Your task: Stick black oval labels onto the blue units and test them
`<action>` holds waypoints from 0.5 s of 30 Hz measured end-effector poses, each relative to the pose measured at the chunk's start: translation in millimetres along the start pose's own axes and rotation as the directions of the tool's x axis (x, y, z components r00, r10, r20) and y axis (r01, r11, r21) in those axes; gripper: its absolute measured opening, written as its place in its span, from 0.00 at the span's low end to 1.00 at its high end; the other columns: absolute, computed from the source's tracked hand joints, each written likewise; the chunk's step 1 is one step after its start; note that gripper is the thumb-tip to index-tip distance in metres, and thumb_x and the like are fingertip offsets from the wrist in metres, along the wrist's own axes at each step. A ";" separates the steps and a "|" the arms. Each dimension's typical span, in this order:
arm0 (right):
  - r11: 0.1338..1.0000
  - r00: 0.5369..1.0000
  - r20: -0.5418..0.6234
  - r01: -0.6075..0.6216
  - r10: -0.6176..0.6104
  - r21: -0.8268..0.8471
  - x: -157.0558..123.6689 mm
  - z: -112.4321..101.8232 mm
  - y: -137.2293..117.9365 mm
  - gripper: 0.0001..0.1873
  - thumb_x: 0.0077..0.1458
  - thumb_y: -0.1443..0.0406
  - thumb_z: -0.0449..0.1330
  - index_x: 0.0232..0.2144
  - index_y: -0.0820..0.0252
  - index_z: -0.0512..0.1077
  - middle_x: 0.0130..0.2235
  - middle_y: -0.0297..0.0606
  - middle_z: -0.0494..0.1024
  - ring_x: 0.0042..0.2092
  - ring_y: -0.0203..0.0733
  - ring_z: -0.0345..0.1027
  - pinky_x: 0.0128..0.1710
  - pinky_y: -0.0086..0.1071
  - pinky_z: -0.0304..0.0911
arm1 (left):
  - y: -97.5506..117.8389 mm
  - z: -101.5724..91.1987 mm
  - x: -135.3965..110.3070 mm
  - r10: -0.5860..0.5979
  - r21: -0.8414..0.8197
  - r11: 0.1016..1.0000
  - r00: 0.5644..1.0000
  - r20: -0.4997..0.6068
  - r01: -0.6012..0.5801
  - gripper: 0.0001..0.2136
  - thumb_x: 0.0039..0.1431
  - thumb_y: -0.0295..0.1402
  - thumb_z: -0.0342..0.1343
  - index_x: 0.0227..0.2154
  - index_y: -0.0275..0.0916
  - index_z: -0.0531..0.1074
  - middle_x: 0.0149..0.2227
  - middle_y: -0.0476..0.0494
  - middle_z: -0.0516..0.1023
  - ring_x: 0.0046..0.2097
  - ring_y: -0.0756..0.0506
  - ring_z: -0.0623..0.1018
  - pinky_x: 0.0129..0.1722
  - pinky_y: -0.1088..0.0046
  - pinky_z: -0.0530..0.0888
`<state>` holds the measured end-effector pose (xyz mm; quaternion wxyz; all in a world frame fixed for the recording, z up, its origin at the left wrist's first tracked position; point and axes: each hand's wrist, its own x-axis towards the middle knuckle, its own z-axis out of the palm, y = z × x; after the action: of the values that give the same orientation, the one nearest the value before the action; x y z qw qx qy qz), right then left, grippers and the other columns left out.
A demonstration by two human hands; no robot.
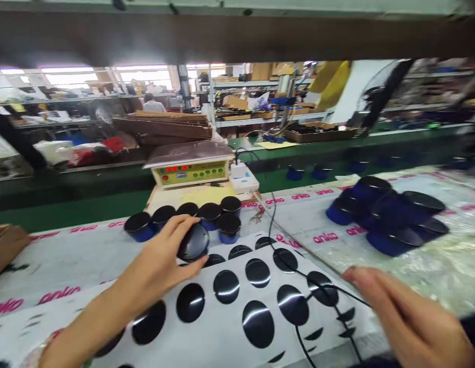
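The left hand [157,260] clasps a black canister [193,243] above a sheet [222,319] with many black discs [257,323] remaining; the right hand [409,322] hangs spread, empty.

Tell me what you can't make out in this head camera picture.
Black round piece: its underside is hidden by the left hand.
Right hand: fingers blurred by motion.
White sheet of glossy black discs: lower part cut off by the bottom edge.
Yellow-green control box: its labels are too small to read.
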<state>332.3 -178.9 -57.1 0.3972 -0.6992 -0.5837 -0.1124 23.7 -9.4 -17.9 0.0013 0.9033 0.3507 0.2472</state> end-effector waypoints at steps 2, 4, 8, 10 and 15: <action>0.921 0.934 0.000 -0.352 0.357 -0.167 14.2 -19.9 28.0 0.21 0.66 0.52 0.43 0.26 0.53 0.65 0.23 0.35 0.71 0.27 0.42 0.69 0.26 0.31 0.61 | -27.9 21.2 9.2 0.026 0.034 0.999 0.997 0.078 -0.028 0.23 0.60 0.41 0.54 0.56 0.41 0.61 0.54 0.37 0.67 0.54 0.38 0.72 0.51 0.58 0.73; 0.771 0.826 -0.109 -0.558 0.554 -0.307 27.6 -28.1 52.6 0.21 0.63 0.48 0.40 0.25 0.52 0.57 0.22 0.36 0.66 0.26 0.47 0.65 0.26 0.36 0.56 | -45.2 43.8 17.0 0.073 0.119 0.990 0.994 0.075 -0.082 0.23 0.61 0.44 0.52 0.57 0.41 0.62 0.55 0.35 0.65 0.54 0.34 0.70 0.51 0.51 0.71; 0.659 0.743 -0.225 -0.665 0.630 -0.351 47.8 -13.6 99.0 0.23 0.51 0.42 0.50 0.28 0.52 0.52 0.34 0.45 0.70 0.34 0.56 0.67 0.30 0.41 0.55 | -41.1 60.2 19.5 0.073 0.253 0.965 0.997 -0.028 -0.063 0.24 0.64 0.45 0.47 0.60 0.44 0.60 0.56 0.32 0.61 0.52 0.29 0.69 0.45 0.47 0.71; 0.648 0.722 -0.242 -0.690 0.648 -0.322 53.7 -6.2 114.1 0.25 0.44 0.42 0.54 0.28 0.52 0.51 0.35 0.46 0.70 0.36 0.58 0.68 0.31 0.42 0.57 | -27.6 50.3 9.7 0.116 0.205 0.974 0.990 -0.076 -0.098 0.25 0.63 0.45 0.48 0.61 0.47 0.58 0.57 0.33 0.61 0.53 0.29 0.68 0.45 0.46 0.70; 0.732 0.747 -0.194 -0.664 0.636 -0.155 47.4 -12.0 76.0 0.31 0.36 0.38 0.55 0.26 0.52 0.50 0.28 0.42 0.73 0.29 0.53 0.69 0.28 0.42 0.63 | 19.5 16.6 -41.3 -0.145 -0.262 0.960 0.977 -0.154 0.101 0.14 0.61 0.44 0.53 0.49 0.61 0.70 0.52 0.47 0.69 0.48 0.37 0.74 0.43 0.57 0.75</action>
<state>418.6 -152.9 -52.0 0.3699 -0.8891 -0.2596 -0.0727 17.4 -47.4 -47.4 0.1016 0.8475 0.3709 0.3660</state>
